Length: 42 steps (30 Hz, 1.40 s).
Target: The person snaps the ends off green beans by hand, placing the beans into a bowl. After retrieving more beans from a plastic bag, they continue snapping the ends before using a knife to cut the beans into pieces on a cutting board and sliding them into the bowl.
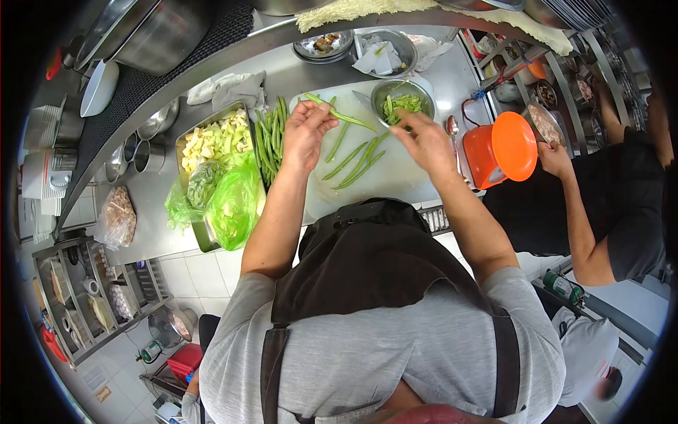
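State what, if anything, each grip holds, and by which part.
The left grip holds a green bean nearer its upper-left end; whether the right grip holds anything cannot be told.

Orange scale (498, 152), crumpled cloth (240, 92), filled clear bag (119, 218), white bowl (99, 90) near a metal pot (166, 39).
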### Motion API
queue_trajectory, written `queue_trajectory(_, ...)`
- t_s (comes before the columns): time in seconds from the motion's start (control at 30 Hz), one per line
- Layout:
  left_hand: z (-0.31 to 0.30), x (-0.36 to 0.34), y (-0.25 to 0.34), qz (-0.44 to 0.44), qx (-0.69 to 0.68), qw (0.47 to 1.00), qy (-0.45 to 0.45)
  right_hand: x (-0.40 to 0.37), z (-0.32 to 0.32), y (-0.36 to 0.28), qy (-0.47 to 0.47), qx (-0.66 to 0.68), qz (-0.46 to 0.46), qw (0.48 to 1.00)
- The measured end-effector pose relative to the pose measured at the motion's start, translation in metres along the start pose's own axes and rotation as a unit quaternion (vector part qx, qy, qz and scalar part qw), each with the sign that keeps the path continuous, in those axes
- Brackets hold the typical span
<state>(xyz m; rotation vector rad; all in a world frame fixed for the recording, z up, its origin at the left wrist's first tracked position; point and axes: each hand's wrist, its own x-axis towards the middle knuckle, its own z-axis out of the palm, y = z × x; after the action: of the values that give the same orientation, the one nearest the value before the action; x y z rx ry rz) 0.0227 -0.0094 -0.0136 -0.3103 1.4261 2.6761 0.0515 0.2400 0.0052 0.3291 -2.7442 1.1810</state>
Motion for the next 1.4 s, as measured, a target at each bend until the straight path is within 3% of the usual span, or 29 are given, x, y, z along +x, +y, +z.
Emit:
queue_trajectory(0.03, 0.003, -0.001, -0.002, -0.010, 0.011, 1.000, -0.011, -0.001, 0.004, -0.006, -0.036, 0.064, -0.025, 0.997)
queue_trajectory(0.2, 0.006, -0.003, -0.003, -0.011, -0.006, 1.000, -0.028, 0.003, 0.017, -0.001, -0.086, 0.040, -0.070, 0.993)
queue_trajectory(0.27, 0.004, -0.010, 0.001, -0.038, 0.011, 0.998, -0.044, 0.006, 0.009, -0.005, -0.048, 0.176, 0.014, 0.983)
queue_trajectory(0.3, 0.002, -0.013, 0.001, -0.036, 0.011, 0.998, -0.043, 0.009, 0.005, -0.008, -0.049, 0.176, 0.013, 0.983)
queue_trajectory(0.37, -0.004, -0.021, -0.006, -0.072, 0.013, 0.983, -0.169, 0.014, -0.003, -0.013, 0.016, 0.290, 0.092, 0.952)
queue_trajectory(0.43, -0.001, -0.029, -0.019, -0.080, 0.038, 0.974, -0.208, 0.017, -0.005, -0.018, 0.043, 0.312, 0.088, 0.945)
queue_trajectory(0.5, 0.010, -0.037, -0.029, -0.120, 0.148, 0.951, -0.244, 0.017, -0.006, -0.023, 0.063, 0.318, 0.077, 0.943)
queue_trajectory(0.57, 0.017, -0.040, -0.040, -0.104, 0.156, 0.952, -0.240, 0.016, -0.004, -0.026, 0.035, 0.271, 0.062, 0.960)
queue_trajectory(0.63, 0.021, -0.038, -0.045, -0.036, 0.062, 0.987, -0.145, 0.012, -0.002, -0.022, 0.008, 0.222, 0.047, 0.974)
queue_trajectory(0.67, 0.020, -0.034, -0.044, -0.036, 0.063, 0.987, -0.146, 0.010, 0.003, -0.018, -0.022, 0.182, -0.001, 0.983)
queue_trajectory(0.73, 0.014, -0.019, -0.036, -0.015, 0.028, 0.999, 0.024, 0.006, 0.006, -0.011, -0.053, 0.129, -0.045, 0.989)
queue_trajectory(0.77, 0.000, -0.006, -0.037, -0.015, 0.029, 0.999, 0.025, 0.007, 0.003, -0.012, -0.054, 0.130, -0.046, 0.989)
queue_trajectory(0.83, -0.048, 0.019, -0.049, 0.075, 0.333, 0.931, 0.130, 0.011, -0.009, -0.016, -0.019, 0.124, 0.013, 0.992)
queue_trajectory(0.87, -0.069, 0.019, -0.051, 0.075, 0.334, 0.930, 0.130, 0.015, -0.017, -0.019, -0.001, 0.130, 0.021, 0.991)
queue_trajectory(0.9, -0.088, 0.020, -0.052, 0.111, 0.514, 0.843, 0.112, 0.020, -0.024, -0.021, 0.002, 0.131, 0.021, 0.991)
queue_trajectory(0.93, -0.096, 0.019, -0.054, 0.142, 0.672, 0.722, 0.088, 0.025, -0.029, -0.021, 0.025, 0.142, 0.018, 0.989)
queue_trajectory(0.97, -0.090, 0.012, -0.052, 0.142, 0.673, 0.721, 0.084, 0.029, -0.034, -0.019, 0.047, 0.153, 0.016, 0.987)
queue_trajectory(1.03, -0.068, -0.005, -0.044, 0.339, 0.715, 0.598, 0.130, 0.039, -0.039, -0.015, 0.062, 0.161, 0.009, 0.985)
queue_trajectory(1.1, -0.058, -0.009, -0.055, 0.335, 0.714, 0.607, 0.094, 0.046, -0.041, -0.010, 0.083, 0.135, -0.025, 0.987)
queue_trajectory(1.17, -0.045, -0.013, -0.080, 0.263, 0.682, 0.681, -0.042, 0.051, -0.037, -0.001, 0.077, 0.121, -0.027, 0.989)
queue_trajectory(1.3, -0.035, -0.014, -0.109, 0.197, 0.742, 0.631, -0.109, 0.047, -0.023, 0.020, 0.092, 0.027, -0.091, 0.991)
queue_trajectory(1.4, -0.026, -0.014, -0.100, 0.224, 0.726, 0.642, -0.103, 0.030, -0.021, 0.028, -0.001, -0.094, -0.021, 0.995)
